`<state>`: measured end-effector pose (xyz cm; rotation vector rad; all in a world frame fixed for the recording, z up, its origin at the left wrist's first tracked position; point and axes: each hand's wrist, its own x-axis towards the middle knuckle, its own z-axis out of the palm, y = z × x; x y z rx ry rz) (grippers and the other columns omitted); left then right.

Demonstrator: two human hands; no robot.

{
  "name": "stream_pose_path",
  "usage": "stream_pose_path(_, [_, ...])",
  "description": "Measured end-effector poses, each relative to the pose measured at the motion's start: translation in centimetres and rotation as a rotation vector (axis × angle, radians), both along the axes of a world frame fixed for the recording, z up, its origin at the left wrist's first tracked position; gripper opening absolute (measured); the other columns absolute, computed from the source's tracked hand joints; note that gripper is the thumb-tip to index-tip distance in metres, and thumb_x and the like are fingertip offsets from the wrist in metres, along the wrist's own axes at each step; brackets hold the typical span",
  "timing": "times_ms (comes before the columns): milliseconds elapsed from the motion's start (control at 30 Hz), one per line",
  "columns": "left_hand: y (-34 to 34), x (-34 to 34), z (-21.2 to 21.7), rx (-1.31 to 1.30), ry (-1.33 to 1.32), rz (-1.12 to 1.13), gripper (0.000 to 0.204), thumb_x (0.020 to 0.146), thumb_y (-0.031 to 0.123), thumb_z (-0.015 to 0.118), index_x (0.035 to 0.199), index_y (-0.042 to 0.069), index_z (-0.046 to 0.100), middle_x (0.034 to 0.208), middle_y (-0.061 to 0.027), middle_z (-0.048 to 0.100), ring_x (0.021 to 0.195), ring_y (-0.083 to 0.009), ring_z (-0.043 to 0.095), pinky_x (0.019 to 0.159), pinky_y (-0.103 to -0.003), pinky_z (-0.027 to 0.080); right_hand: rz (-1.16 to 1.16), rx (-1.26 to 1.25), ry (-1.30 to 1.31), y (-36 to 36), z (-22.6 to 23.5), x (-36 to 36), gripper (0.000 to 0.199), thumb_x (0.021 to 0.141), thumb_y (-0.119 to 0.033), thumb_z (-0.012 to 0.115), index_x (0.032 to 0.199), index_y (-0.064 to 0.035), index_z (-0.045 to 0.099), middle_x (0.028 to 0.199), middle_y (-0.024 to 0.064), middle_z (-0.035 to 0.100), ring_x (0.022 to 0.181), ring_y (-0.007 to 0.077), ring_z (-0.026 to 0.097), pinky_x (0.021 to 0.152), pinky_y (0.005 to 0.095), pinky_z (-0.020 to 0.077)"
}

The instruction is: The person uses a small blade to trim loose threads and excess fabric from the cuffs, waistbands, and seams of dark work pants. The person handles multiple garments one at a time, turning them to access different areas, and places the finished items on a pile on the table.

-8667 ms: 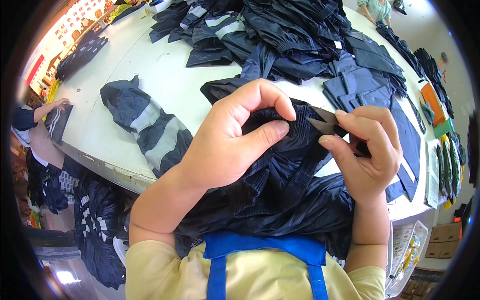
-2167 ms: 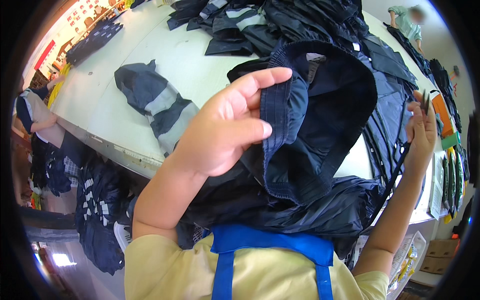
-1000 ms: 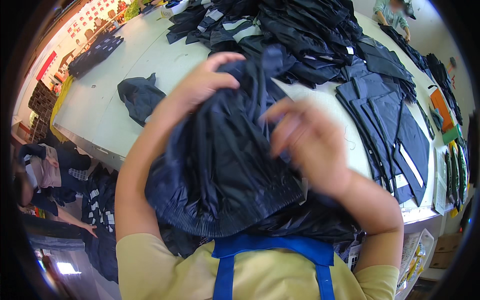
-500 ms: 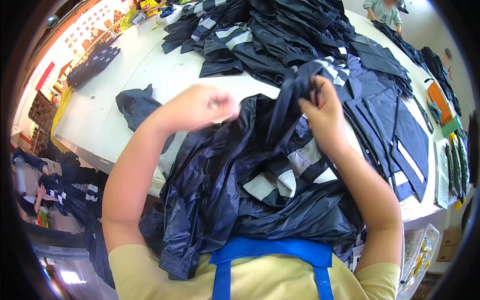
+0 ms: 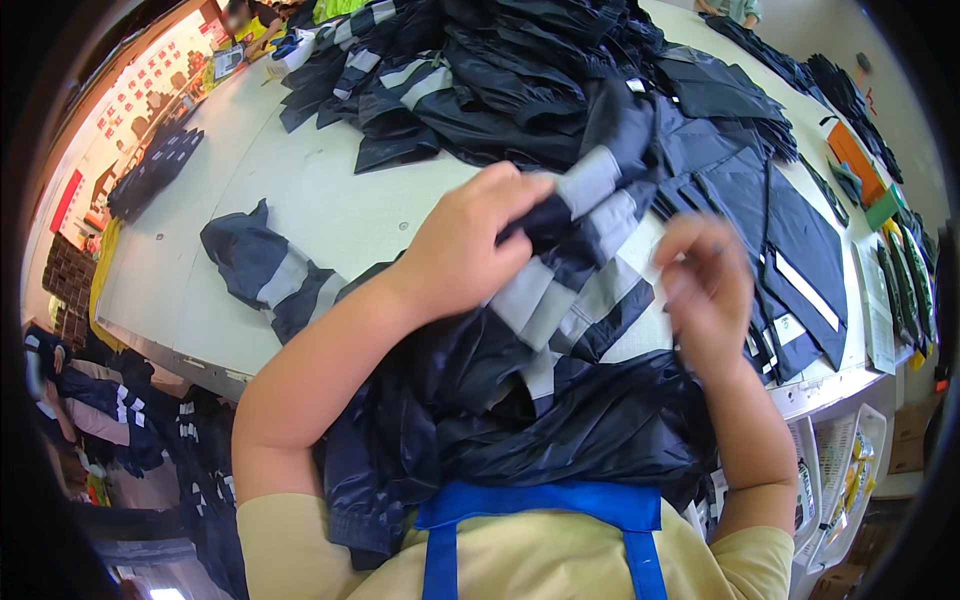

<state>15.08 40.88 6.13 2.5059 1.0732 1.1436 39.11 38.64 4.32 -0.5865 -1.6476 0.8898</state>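
A dark navy jacket (image 5: 440,375) of thin shiny fabric, with grey-white bands, lies bunched across my lap and the table edge. My left hand (image 5: 475,235) is closed on a fold of it near the bands, thumb below and fingers above. One banded sleeve (image 5: 285,275) stretches out on the table to the left. Right of the bands, my right hand (image 5: 710,285) is raised with curled fingers, apart from the cloth as far as I see. Motion blurs those fingers, so their grip cannot be made out.
A heap of dark garments (image 5: 540,75) covers the far side of the white table (image 5: 240,170). Flat folded garments (image 5: 800,250) lie to the right, and a dark stack (image 5: 155,175) at the far left. White baskets (image 5: 850,480) stand below the right edge. Other people work around.
My left hand has moved right and forward and now grips the jacket. The right hand has released the raised fabric and moved right and down. The banded part now lies more spread out.
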Motion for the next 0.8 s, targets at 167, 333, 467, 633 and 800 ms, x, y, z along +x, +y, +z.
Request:
stream_pose_path(167, [-3.3,0.3,-0.8,0.235,0.421,-0.285,0.037,0.070,0.006,0.060,0.101,0.022,0.069,0.075,-0.0017,0.049,0.065,-0.0194,0.051,0.055,-0.031,0.043,-0.234,-0.687,0.533,3.9,-0.9,3.7,0.046,0.086,-0.036,0.063,0.114,-0.0024,0.049,0.106,0.0125,0.060,0.050,0.0032,0.034,0.048,0.0188,0.0281])
stream_pose_path(333, [-4.5,1.2,0.1,0.027,0.570,-0.264,0.029,0.068,0.015,0.064,0.097,0.017,0.069,0.087,-0.0030,0.055,0.094,-0.0237,0.052,0.088,-0.039,0.039,-0.281,-0.296,0.112,5.1,-2.3,3.0,0.016,0.085,-0.013,0.064,0.097,-0.0043,0.057,0.081,-0.0015,0.058,0.064,0.0032,0.047,0.058,0.0204,0.0392])
stream_pose_path(467, [-2.3,1.7,2.7,-0.114,-0.017,-0.108,0.044,0.079,0.018,0.059,0.120,0.006,0.050,0.101,-0.0098,0.058,0.095,-0.0231,0.055,0.086,-0.035,0.043,-0.406,-0.030,-0.081,3.9,-1.4,1.2,0.014,0.082,-0.004,0.066,0.093,-0.0022,0.058,0.077,-0.0040,0.055,0.068,0.0024,0.047,0.060,0.0189,0.0388])
stream_pose_path(633, [-3.2,2.6,4.9,-0.814,-0.640,-0.311,0.031,0.091,0.016,0.051,0.120,0.004,0.048,0.089,-0.0030,0.061,0.080,-0.0055,0.055,0.066,-0.021,0.046,-0.594,0.019,-0.081,3.4,-0.6,1.2,0.016,0.080,-0.002,0.068,0.093,-0.0014,0.058,0.072,-0.0050,0.052,0.064,0.0016,0.043,0.056,0.0169,0.0361])
stream_pose_path(800, [-3.4,2.2,3.3,-0.964,-0.610,-0.262,0.031,0.092,0.017,0.055,0.117,-0.002,0.050,0.103,-0.0067,0.061,0.090,-0.0102,0.059,0.078,-0.023,0.048,-0.556,-0.038,0.019,3.9,0.4,2.7,0.022,0.079,-0.005,0.070,0.097,-0.0050,0.058,0.069,-0.0071,0.046,0.057,0.0008,0.036,0.053,0.0165,0.0320])
